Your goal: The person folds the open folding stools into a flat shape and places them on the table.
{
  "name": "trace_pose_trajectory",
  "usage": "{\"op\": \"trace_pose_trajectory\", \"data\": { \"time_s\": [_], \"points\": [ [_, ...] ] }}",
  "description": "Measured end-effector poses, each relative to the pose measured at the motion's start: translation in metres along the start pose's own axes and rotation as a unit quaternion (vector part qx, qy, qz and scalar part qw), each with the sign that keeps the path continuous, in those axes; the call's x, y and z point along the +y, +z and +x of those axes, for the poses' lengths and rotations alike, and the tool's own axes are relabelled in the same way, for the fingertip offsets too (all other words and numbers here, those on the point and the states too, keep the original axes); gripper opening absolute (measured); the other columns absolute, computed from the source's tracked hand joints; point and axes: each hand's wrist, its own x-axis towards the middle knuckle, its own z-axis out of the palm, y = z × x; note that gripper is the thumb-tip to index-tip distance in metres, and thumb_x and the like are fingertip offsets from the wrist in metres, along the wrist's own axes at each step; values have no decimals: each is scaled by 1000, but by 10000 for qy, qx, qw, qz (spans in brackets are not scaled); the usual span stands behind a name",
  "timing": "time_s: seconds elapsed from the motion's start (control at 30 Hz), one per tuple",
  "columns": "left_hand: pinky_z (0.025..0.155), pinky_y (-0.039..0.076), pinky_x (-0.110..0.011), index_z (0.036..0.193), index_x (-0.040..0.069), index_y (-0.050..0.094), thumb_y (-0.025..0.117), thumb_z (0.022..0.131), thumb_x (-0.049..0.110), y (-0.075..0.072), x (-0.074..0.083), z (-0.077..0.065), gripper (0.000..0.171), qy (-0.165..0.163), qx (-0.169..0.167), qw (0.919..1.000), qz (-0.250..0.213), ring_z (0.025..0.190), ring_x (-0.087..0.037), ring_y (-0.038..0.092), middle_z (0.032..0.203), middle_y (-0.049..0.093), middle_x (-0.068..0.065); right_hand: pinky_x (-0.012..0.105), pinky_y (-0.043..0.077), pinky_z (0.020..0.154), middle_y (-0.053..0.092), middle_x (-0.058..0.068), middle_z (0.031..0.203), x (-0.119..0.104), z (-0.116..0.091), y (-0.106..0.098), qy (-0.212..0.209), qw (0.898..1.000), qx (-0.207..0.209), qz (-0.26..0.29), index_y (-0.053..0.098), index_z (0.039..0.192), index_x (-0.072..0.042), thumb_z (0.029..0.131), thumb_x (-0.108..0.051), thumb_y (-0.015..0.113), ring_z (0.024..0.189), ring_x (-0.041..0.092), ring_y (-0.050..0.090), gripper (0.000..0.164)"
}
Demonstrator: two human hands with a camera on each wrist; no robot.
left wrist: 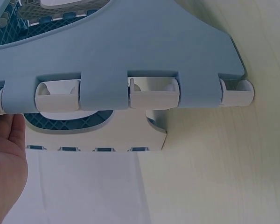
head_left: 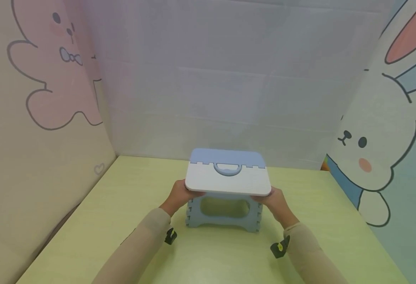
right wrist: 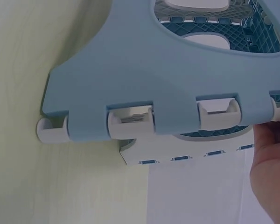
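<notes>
We see both hands on a blue-and-white folding stool [head_left: 208, 181], one at each end of its seat. Our left hand [head_left: 180, 194] grips the left end, its fingers tucked under the white edge and partly closed round it; how tightly they curl, we cannot tell. Our right hand [head_left: 275, 199] holds the opposite end in the same way, with its fingertips also hidden beneath the seat.

The stool is upright and unfolded above the middle of the pale yellow-green table [head_left: 225, 256], toward the back wall [head_left: 229, 79]; we cannot tell whether its full weight rests there. The seat shows a blue strip on the far side and white on the near side, with a curved blue handle [head_left: 227, 173] between. Below, the near blue leg panel [head_left: 222, 221] has a wide oval opening. In our left wrist view, white hinge pieces [left wrist: 58, 100] line its edge, and dark blue latticework [left wrist: 74, 123] shows through an opening in the white panel behind.
</notes>
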Motion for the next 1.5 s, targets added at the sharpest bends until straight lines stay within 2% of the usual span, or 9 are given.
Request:
{"op": "trace_pose_trajectory", "data": {
  "time_s": [0.2,0.4,0.53,0.73,1.13,1.5],
  "points": [
    [79,53,-40,111,-4,66,82,73,9,1,1,1,43,-40,22,10000,-22,89,-22,63,104,69,-16,40,47,92,62,25,119,2,1,-1,8,10000,8,55,57,118,14,82,-5,72,107,28,60,43],
    [78,53,-41,109,-5,67,82,72,9,1,2,1,43,-100,49,9999,-37,86,-21,62,103,70,-16,30,49,85,64,24,115,1,1,-1,13,9998,37,213,58,115,15,80,-2,73,95,12,61,43],
    [78,53,-40,111,-4,66,82,73,10,1,0,2,43,-81,34,10000,-46,86,-20,62,104,69,-16,26,48,82,65,24,112,1,1,-1,-13,9997,80,242,58,114,17,78,-1,73,91,8,60,42],
    [77,53,-39,109,-5,67,82,73,9,0,-4,0,42,-61,80,9999,-64,86,-20,62,102,70,-15,27,48,84,65,25,113,2,2,0,-138,9992,-75,355,57,115,17,79,1,71,91,7,60,42],
    [75,53,-38,107,-5,67,82,72,10,-1,-1,2,41,-84,52,9999,69,81,-19,61,99,70,-14,35,47,90,64,23,115,3,2,-1,-7,9997,-40,237,59,115,14,80,-4,72,97,12,61,42],
    [74,53,-36,106,-6,67,82,72,8,-2,-3,3,39,-104,-21,9998,-195,80,-16,60,99,70,-14,32,47,87,65,23,114,5,4,-2,-161,9994,-198,225,59,114,15,80,-4,73,97,13,61,42]
  ]
}}
